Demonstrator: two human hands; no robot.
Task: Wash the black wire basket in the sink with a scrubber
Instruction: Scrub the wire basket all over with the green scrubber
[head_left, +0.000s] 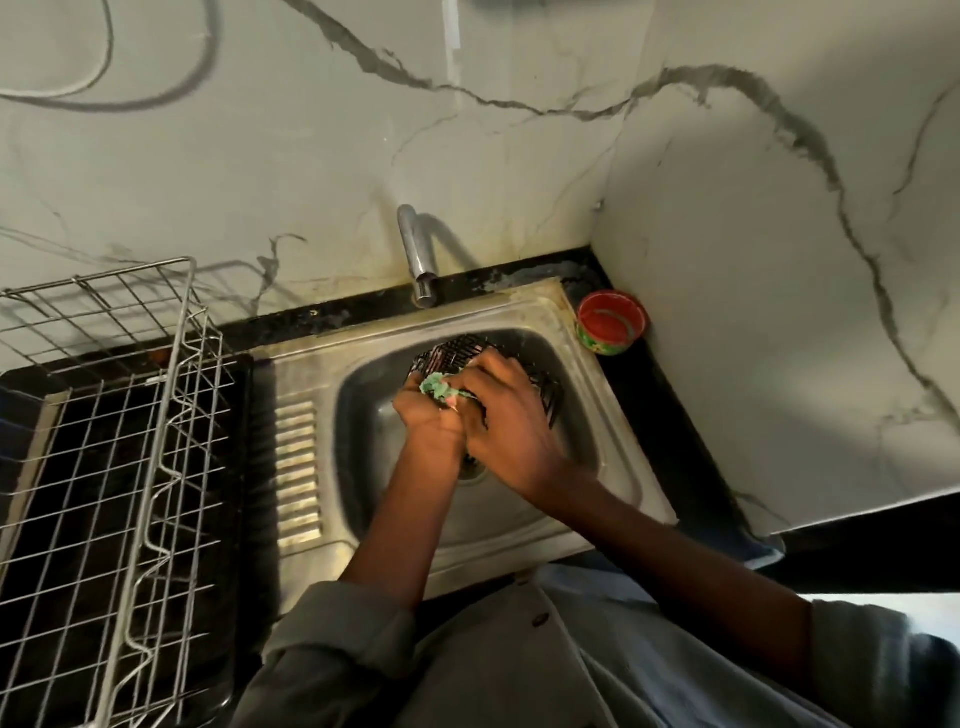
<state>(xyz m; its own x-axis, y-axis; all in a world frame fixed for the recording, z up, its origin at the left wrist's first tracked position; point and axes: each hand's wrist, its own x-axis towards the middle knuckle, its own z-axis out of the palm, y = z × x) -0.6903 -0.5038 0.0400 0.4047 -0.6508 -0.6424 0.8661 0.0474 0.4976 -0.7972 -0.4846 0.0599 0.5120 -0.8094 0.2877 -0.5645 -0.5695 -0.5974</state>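
The black wire basket (457, 353) is held tilted inside the steel sink (613, 415), mostly hidden behind my hands. My right hand (511, 421) grips the basket from the near side, fingers curled over its wires. My left hand (428, 421) holds a green scrubber (435, 387) and presses it against the basket's near left part. Both hands touch each other over the sink's middle.
A steel tap (418, 257) stands at the back of the sink, with no water visible. A red round tub (612, 322) sits at the back right corner. A metal wire dish rack (130, 441) fills the black counter on the left. Marble walls close the back and right.
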